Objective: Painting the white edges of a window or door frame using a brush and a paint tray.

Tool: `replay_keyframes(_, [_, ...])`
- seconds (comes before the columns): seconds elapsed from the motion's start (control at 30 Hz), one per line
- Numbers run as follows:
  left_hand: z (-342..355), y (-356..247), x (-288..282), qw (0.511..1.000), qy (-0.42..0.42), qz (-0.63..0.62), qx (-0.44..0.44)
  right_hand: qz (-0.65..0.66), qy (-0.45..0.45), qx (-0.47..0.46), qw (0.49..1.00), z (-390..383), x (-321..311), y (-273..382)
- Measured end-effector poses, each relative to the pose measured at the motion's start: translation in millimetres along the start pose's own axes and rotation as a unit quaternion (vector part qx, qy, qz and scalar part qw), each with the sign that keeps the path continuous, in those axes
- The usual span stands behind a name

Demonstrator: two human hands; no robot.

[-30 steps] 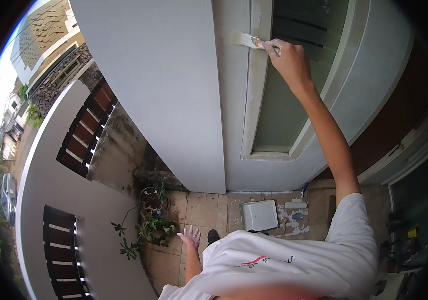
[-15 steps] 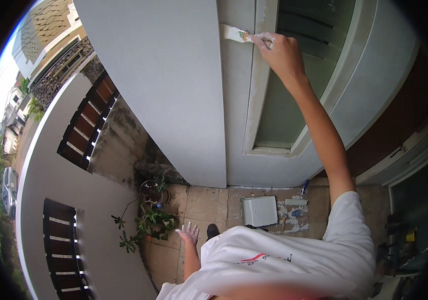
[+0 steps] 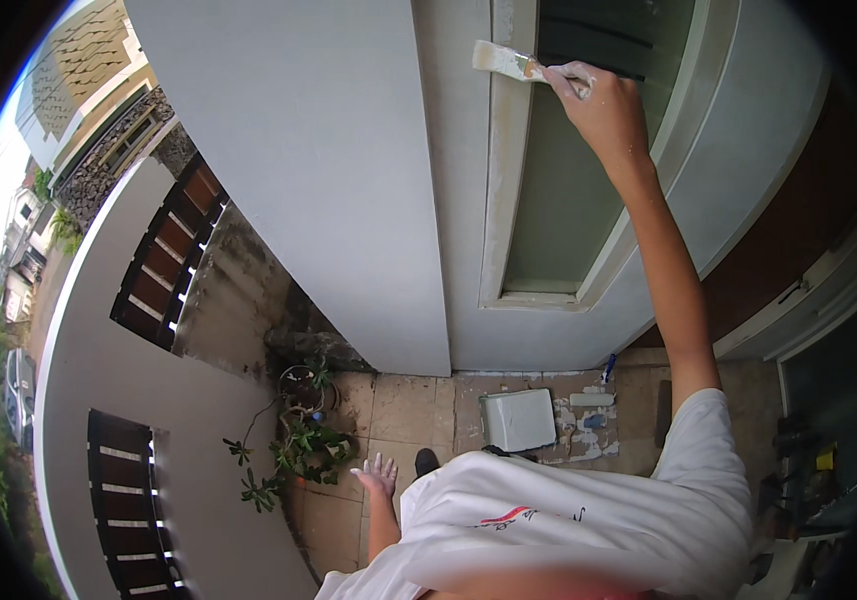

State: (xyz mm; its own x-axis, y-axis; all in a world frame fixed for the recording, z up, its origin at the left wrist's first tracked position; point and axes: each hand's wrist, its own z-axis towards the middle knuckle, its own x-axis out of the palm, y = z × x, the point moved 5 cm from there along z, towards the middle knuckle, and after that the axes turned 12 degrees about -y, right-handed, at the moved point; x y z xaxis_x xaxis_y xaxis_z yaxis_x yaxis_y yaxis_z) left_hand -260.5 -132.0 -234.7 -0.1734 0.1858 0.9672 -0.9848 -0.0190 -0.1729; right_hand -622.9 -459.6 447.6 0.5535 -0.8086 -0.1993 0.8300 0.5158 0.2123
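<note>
My right hand is raised and closed on the handle of a flat paintbrush, its bristles coated in white paint and pointing left. The brush is in front of the left side of the white window frame; whether the bristles touch it I cannot tell. Behind my hand is the dark window glass. White paint smears my fingers. My left hand hangs low beside my body with its fingers spread and holds nothing. A pale grey wall runs left of the window, with a projecting pillar beside it.
On the tiled floor below stands a white paint tray, beside a paint roller on a paint-spattered sheet. A potted plant grows at the left near a low white wall with slatted openings. A brown door is at right.
My right hand has moved the paintbrush right, from the grey wall beside the window to in front of the window frame. My left hand stays low, fingers still spread.
</note>
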Motion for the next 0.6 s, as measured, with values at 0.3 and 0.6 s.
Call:
replay_keyframes(0.3, [34.9,6.3,53.6,0.773,-0.619,0.132,0.042,-0.042,-0.002,0.006,0.999,-2.3,-2.3,-11.2])
replay_keyframes(0.6, [26.2,9.5,65.5,0.755,-0.633,0.169,0.024,0.018,0.062,0.043,0.997,1.2,7.6,21.2])
